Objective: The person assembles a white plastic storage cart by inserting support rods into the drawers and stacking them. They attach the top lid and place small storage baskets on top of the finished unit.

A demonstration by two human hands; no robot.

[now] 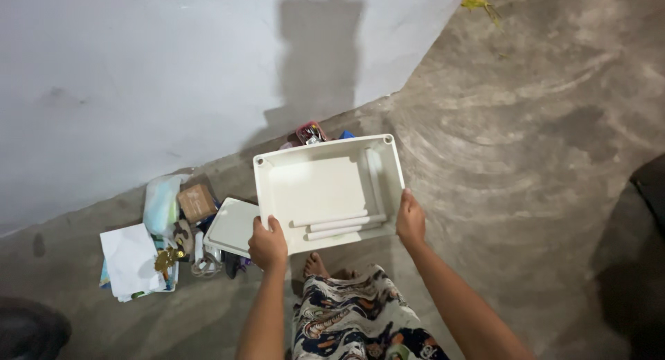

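Overhead, the view drops onto a bare concrete floor [526, 124] that meets a pale painted wall [138, 69], and everything else is best placed against the white plastic tray [315, 187] held up in the middle. It is a shallow rectangular bin with round sockets at its far corners, lifted clear of the floor and tilted a little toward the person. Inside, against its near wall, lie three white tubes [339, 225] side by side, and a fourth white tube [375, 180] lies along its right wall; the remaining bottom shows bare. So the tray looks picked up with its loose pieces gathered in — nothing is yet fitted into the corner sockets, as far as can be seen.

Left of the tray, on the floor, sits a second white tray or lid [232, 225], partly tucked under the held one. Further left is a heap of oddments: white paper sheets [128, 259], a pale plastic bag [161, 202], a small brown card box [197, 202] and some tangled small things too jumbled to name. Behind the tray's far edge a small red object [311, 133] pokes out — what it is cannot be told.

The left hand [267, 245] is clamped on the tray's near-left rim, thumb over the edge. The right hand [410, 220] grips the near-right corner, fingers wrapped around the wall.
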